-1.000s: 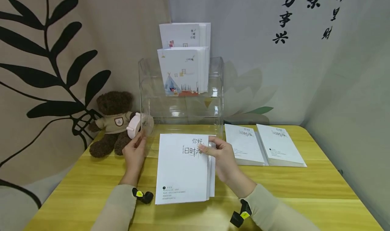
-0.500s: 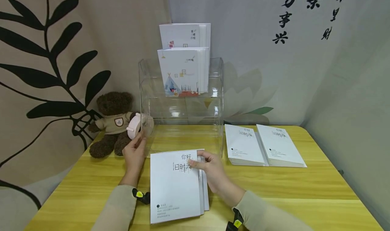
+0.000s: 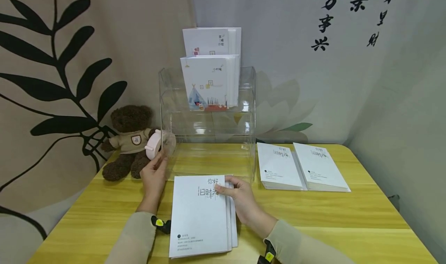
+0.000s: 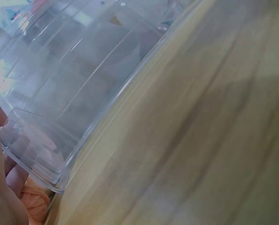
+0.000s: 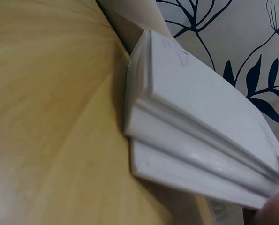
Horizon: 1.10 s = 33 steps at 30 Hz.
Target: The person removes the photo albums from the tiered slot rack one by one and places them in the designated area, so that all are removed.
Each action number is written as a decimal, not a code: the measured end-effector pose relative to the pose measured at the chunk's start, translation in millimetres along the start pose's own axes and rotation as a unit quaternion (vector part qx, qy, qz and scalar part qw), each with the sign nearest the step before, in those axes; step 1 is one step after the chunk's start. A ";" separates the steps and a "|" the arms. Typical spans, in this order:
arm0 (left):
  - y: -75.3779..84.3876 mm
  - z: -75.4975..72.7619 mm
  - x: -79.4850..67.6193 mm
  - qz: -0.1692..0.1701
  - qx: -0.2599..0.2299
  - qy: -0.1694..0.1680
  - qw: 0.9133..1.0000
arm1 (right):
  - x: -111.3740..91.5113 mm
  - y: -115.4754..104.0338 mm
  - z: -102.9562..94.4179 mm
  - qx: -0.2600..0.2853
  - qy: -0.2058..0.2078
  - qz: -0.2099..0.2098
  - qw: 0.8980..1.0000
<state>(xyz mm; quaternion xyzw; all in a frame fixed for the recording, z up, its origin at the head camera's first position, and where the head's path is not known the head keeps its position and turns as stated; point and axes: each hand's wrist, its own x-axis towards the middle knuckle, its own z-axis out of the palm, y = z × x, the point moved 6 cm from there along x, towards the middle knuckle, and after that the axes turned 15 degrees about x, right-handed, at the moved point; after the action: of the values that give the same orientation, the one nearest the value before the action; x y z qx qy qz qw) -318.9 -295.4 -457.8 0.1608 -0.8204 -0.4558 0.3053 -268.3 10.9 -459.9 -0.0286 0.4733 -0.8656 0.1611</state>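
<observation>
My right hand [image 3: 244, 202] grips a small stack of white books [image 3: 198, 221] at its upper right edge, thumb on the front cover and fingers behind. The books are slightly fanned, and the right wrist view shows their thick layered edges [image 5: 200, 150] close over the table; whether they touch it I cannot tell. With my left hand [image 3: 154, 177] I pinch the lower left side panel of a clear tiered display rack [image 3: 209, 122]. In the left wrist view, thumb and fingers lie on either side of its transparent wall [image 4: 36, 154]. Illustrated white books [image 3: 207, 84] stand in the rack's upper tiers.
Two side-by-side stacks of white books [image 3: 320, 169] lie on the wooden table [image 3: 331, 225], right of the rack. A brown teddy bear [image 3: 132, 140] sits left of the rack, beside a pale pink round object [image 3: 152, 144]. Patterned curtains [image 3: 296, 55] hang behind.
My right hand has drawn the stack of books back from the rack, toward me and slightly left. It slowed in the last half second. My left hand has stayed on the rack's side.
</observation>
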 end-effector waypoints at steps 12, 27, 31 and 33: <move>3.8 0.6 0.7 0.002 0.009 0.010 1.000 | 5.4 19.5 -9.8 -0.010 0.013 0.010 1.000; 0.4 0.5 0.7 -0.003 0.004 0.003 1.000 | 11.6 30.5 -15.6 -0.034 -0.005 0.016 0.999; -0.9 0.9 0.7 -0.011 0.010 0.002 1.000 | 11.2 30.0 -14.8 -0.041 -0.011 0.020 0.999; -0.9 0.9 0.9 -0.013 0.012 0.003 1.000 | 11.5 30.0 -14.7 -0.046 -0.012 0.022 0.999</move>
<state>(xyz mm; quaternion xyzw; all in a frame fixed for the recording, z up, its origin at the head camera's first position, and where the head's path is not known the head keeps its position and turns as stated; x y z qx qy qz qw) -320.2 -295.7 -458.6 0.1764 -0.8228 -0.4492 0.3002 -274.6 4.3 -494.0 -0.0359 0.5109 -0.8389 0.1842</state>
